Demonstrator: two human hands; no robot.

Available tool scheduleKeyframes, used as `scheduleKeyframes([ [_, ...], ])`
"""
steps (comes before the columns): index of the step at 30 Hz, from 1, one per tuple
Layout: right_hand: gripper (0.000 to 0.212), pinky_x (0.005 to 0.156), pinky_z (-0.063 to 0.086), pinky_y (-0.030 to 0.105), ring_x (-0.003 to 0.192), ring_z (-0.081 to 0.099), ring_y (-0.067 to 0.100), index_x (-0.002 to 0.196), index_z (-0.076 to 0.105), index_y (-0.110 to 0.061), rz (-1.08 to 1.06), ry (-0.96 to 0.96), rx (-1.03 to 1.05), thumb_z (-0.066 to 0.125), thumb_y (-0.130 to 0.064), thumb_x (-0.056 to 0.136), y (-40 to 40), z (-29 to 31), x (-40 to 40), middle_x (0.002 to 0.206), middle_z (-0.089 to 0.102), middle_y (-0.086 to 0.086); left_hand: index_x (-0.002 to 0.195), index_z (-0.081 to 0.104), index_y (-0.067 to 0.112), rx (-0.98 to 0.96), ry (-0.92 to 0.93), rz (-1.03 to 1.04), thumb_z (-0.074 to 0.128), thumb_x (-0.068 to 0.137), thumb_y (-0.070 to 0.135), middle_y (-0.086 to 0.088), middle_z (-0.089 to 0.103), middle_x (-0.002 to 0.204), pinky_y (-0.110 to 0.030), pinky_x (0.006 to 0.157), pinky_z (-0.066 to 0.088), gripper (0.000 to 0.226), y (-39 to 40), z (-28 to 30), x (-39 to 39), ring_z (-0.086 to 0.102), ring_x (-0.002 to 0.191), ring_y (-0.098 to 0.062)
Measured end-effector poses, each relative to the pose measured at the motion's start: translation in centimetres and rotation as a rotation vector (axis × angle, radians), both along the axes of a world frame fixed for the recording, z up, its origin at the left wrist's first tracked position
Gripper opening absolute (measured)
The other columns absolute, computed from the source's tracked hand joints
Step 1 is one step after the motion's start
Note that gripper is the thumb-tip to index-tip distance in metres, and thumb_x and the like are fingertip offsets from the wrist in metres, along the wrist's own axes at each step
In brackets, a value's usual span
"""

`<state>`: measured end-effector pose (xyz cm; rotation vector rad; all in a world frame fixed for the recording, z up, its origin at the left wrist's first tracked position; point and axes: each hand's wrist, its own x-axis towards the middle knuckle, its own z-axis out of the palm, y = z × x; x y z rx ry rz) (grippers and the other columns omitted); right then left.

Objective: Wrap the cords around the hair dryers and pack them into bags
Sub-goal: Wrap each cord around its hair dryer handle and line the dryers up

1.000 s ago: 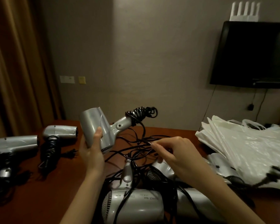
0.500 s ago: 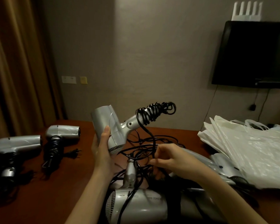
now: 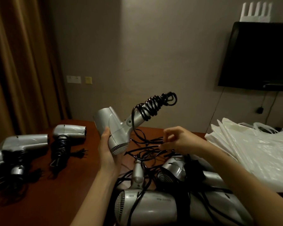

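In the left hand, gripped by its barrel above the table, a silver hair dryer has cord coiled up its handle, while the right hand pinches the loose remainder just beside it. Left of the hands lie wrapped dryers; below them a tangled pile waits, and right of them the plastic bags look unfilled, so packing seems not yet begun.

The nearest silver hair dryer carries small dark print along its barrel, too blurred to read. Nothing else in view bears any legible text, brand or number
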<state>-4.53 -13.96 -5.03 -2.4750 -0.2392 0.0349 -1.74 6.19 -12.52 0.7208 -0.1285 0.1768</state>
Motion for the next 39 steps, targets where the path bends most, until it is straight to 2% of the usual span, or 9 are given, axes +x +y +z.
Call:
scheduleKeyframes([
  [4, 0.013, 0.047, 0.043, 0.017, 0.051, 0.055, 0.005, 0.081, 0.07, -0.008, -0.008, 0.065, 0.042, 0.074, -0.02, 0.082, -0.8, 0.5, 0.3, 0.068, 0.066, 0.002, 0.107, 0.065, 0.018, 0.086, -0.036, -0.098, 0.063, 0.08, 0.043, -0.004, 0.07, 0.091, -0.029, 0.063, 0.053, 0.037, 0.0, -0.1, -0.3, 0.065, 0.077, -0.015],
  [8, 0.022, 0.054, 0.053, 0.021, 0.064, 0.058, 0.015, 0.075, 0.058, -0.013, -0.226, -0.051, 0.422, 0.053, -0.001, 0.093, -2.7, 1.0, 0.9, 0.059, 0.065, -0.003, 0.114, 0.065, 0.006, 0.302, -0.083, -0.184, 0.067, 0.064, 0.057, -0.017, 0.062, 0.097, -0.028, 0.059, 0.05, 0.072, 0.0, -0.6, -0.4, 0.06, 0.077, -0.02],
  [12, 0.028, 0.04, 0.032, 0.016, 0.039, 0.042, 0.005, 0.059, 0.067, -0.005, -0.127, -0.078, -0.011, 0.071, -0.018, 0.084, -3.1, 4.5, 1.4, 0.042, 0.051, -0.004, 0.126, 0.056, -0.001, 0.397, -0.094, -0.187, 0.08, 0.05, 0.065, -0.019, 0.064, 0.101, -0.031, 0.058, 0.052, 0.103, 0.1, -1.0, 0.0, 0.064, 0.08, -0.023],
  [18, 0.035, 0.044, 0.027, 0.018, 0.045, 0.033, 0.008, 0.05, 0.058, -0.018, -0.042, -0.149, -0.229, 0.073, -0.024, 0.081, -1.9, 6.4, 0.1, 0.043, 0.04, -0.01, 0.114, 0.062, 0.018, 0.509, -0.179, -0.09, 0.076, 0.053, 0.056, -0.007, 0.073, 0.096, -0.028, 0.059, 0.055, 0.073, -0.3, -1.0, -0.2, 0.07, 0.08, -0.021],
  [26, 0.017, 0.05, 0.042, 0.017, 0.052, 0.052, 0.005, 0.097, 0.069, -0.007, 0.121, 0.059, 0.014, 0.055, -0.017, 0.097, -1.5, 4.9, -0.9, 0.068, 0.059, -0.001, 0.11, 0.059, 0.031, 0.644, -0.24, 0.125, 0.064, 0.059, 0.059, 0.0, 0.067, 0.101, -0.015, 0.062, 0.052, 0.057, -0.8, -1.1, -0.7, 0.068, 0.082, -0.003],
  [29, 0.019, 0.073, 0.055, 0.022, 0.075, 0.068, 0.01, 0.112, 0.065, -0.006, 0.178, 0.139, 0.164, 0.052, -0.008, 0.097, -1.6, 3.9, -1.5, 0.083, 0.07, 0.004, 0.106, 0.06, 0.032, 0.58, -0.201, 0.187, 0.063, 0.059, 0.06, 0.0, 0.067, 0.099, -0.015, 0.06, 0.052, 0.054, -0.6, -1.0, -0.7, 0.068, 0.079, -0.002],
  [31, 0.022, 0.089, 0.052, 0.029, 0.091, 0.069, 0.012, 0.116, 0.064, -0.012, 0.213, 0.069, 0.039, 0.055, -0.013, 0.096, -1.8, 3.2, -2.1, 0.094, 0.074, -0.001, 0.102, 0.062, 0.032, 0.544, -0.18, 0.21, 0.063, 0.059, 0.059, 0.002, 0.068, 0.096, -0.013, 0.059, 0.051, 0.051, -0.6, -0.9, -0.8, 0.068, 0.078, 0.0],
  [35, 0.009, 0.059, 0.043, 0.015, 0.06, 0.06, -0.002, 0.1, 0.06, -0.026, 0.261, -0.029, -0.148, 0.052, -0.023, 0.098, -1.2, 1.8, -3.6, 0.079, 0.071, -0.006, 0.099, 0.064, 0.033, 0.487, -0.103, 0.205, 0.069, 0.067, 0.049, 0.003, 0.07, 0.093, -0.021, 0.06, 0.054, 0.036, -1.0, -1.0, -0.7, 0.07, 0.08, -0.01],
  [39, 0.021, 0.056, 0.052, 0.019, 0.064, 0.066, 0.004, 0.116, 0.058, -0.026, 0.184, 0.042, 0.272, 0.049, -0.018, 0.098, -0.5, -0.1, -4.3, 0.068, 0.069, -0.013, 0.101, 0.063, 0.031, 0.44, -0.048, 0.214, 0.065, 0.071, 0.043, -0.002, 0.069, 0.099, -0.025, 0.064, 0.053, 0.032, -1.1, -0.9, -0.6, 0.068, 0.089, -0.019],
])
